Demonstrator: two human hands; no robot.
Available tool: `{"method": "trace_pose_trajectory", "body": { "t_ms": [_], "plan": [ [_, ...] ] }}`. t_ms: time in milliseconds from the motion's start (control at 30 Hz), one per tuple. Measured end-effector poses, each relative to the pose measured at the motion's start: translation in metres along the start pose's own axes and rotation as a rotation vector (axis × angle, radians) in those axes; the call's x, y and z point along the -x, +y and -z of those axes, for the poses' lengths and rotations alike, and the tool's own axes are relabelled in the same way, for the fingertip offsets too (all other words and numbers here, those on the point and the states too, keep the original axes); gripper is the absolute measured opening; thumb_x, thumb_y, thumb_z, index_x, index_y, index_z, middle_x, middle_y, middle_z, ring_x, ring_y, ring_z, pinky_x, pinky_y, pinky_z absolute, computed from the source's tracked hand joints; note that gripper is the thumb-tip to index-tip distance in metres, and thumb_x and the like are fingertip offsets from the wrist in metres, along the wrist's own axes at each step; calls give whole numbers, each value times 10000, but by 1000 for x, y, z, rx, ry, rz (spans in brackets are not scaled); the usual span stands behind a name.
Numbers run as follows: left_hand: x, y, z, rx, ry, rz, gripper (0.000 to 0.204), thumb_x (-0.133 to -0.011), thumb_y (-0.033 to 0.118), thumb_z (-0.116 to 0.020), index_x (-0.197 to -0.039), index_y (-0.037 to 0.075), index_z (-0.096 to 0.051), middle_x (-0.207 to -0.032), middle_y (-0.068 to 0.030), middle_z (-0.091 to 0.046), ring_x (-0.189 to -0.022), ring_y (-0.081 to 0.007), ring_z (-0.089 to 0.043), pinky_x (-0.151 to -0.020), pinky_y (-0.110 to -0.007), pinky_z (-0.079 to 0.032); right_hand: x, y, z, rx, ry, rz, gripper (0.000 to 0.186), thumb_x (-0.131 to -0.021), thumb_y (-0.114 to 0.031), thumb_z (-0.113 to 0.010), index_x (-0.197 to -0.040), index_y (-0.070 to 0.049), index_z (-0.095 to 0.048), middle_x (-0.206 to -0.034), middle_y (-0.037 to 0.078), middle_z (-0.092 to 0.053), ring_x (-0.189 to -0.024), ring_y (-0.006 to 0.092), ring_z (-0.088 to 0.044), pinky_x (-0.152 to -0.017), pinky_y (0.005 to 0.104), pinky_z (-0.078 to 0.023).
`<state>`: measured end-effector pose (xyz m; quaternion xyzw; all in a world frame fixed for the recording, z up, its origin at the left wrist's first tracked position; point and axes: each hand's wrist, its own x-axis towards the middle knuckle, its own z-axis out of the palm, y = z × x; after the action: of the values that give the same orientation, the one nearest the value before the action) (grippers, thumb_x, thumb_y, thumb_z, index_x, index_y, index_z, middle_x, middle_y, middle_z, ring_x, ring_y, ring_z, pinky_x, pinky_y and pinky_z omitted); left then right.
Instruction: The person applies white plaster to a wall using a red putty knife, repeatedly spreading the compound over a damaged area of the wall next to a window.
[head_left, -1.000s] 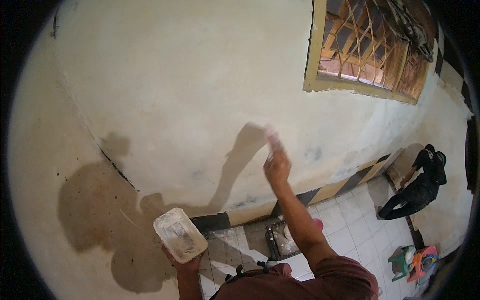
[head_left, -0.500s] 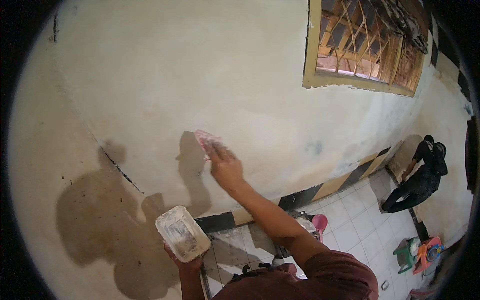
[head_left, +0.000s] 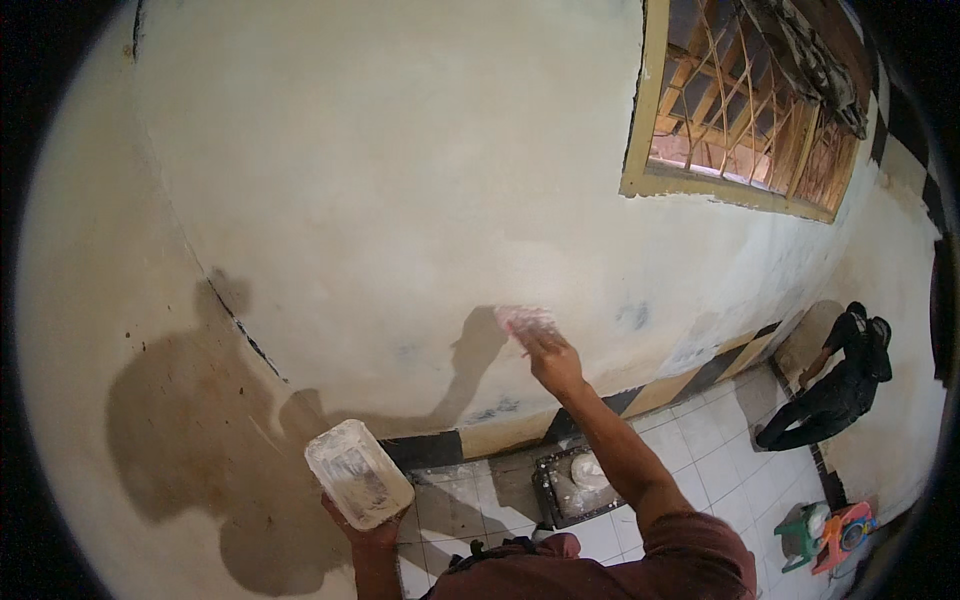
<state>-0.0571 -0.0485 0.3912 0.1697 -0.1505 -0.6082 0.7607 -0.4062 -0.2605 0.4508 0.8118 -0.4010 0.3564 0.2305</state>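
My right hand [head_left: 555, 365] is closed on a flat pinkish spreader [head_left: 524, 320] smeared with white paste. The spreader is at the pale wall [head_left: 400, 200], below and left of the window; whether its edge touches the plaster I cannot tell. Low on the left, my left hand [head_left: 374, 530] grips a white rectangular plastic tub [head_left: 345, 475] from beneath. The tub tilts so its inside shows, coated with whitish paste and grey smears. Bluish-grey patches mark the wall below and to the right of the spreader.
A barred wooden window [head_left: 740, 110] is at upper right. A black-and-tan tile skirting [head_left: 500, 434] edges the white tiled floor. Behind my right forearm, a dark tray [head_left: 570, 505] holds a white round container. A person in black [head_left: 840, 375] bends by the far wall, near green [head_left: 797, 537] and red stools [head_left: 832, 545].
My right hand and the spreader have moved right and down along the wall. The tray has come into view, and a pink dipper is now hidden. The tub stays in my left hand.
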Motion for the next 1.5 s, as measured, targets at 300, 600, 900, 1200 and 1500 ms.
{"method": "trace_pose_trajectory", "body": {
  "t_ms": [300, 600, 900, 1200, 1500],
  "plan": [
    [-2, 8, -14, 210, 53, 170, 777, -803, 668, -563, -1423, 219, -431, -1376, -76, -515, -1221, -353, -524, -881, -665, -475, -149, 58, 114, 218, 719, -515, 277, -916, -116, -561, -1175, -36, -624, -993, 189, -698, -829, 338, -699, -670, 403, -560],
    [3, 3, -6, 103, 100, 156, 816, -783, 713, -563, -1433, 243, -409, -1356, -77, -521, -1202, -356, -531, -870, -652, -487, -40, -107, -54, -79, 83, -267, 539, -763, 26, -568, -1271, -148, -608, -1189, 128, -657, -966, 289, -681, -748, 392, -582],
    [1, -3, -18, -41, 32, 106, 819, -791, 714, -567, -1438, 239, -404, -1379, -67, -510, -1222, -349, -524, -871, -648, -496, -106, 54, 107, 75, 629, -412, 481, -823, 33, -549, -1258, -161, -618, -1186, 107, -661, -1016, 327, -658, -814, 392, -553],
    [5, -9, -14, 216, 94, 150, 816, -784, 706, -566, -1443, 252, -406, -1406, -67, -495, -1242, -357, -508, -897, -669, -465, -59, 127, 106, 72, 801, -1031, 345, -818, -78, -586, -1153, -16, -641, -984, 220, -685, -918, 402, -658, -797, 450, -518],
    [10, -23, -36, -150, 84, 135, 807, -806, 711, -532, -1453, 250, -388, -1418, -73, -481, -1270, -371, -477, -893, -676, -458, -69, 16, -48, 385, 240, -804, 344, -890, -168, -567, -1205, -30, -574, -969, 143, -685, -736, 242, -681, -548, 376, -536]
  ]
}}
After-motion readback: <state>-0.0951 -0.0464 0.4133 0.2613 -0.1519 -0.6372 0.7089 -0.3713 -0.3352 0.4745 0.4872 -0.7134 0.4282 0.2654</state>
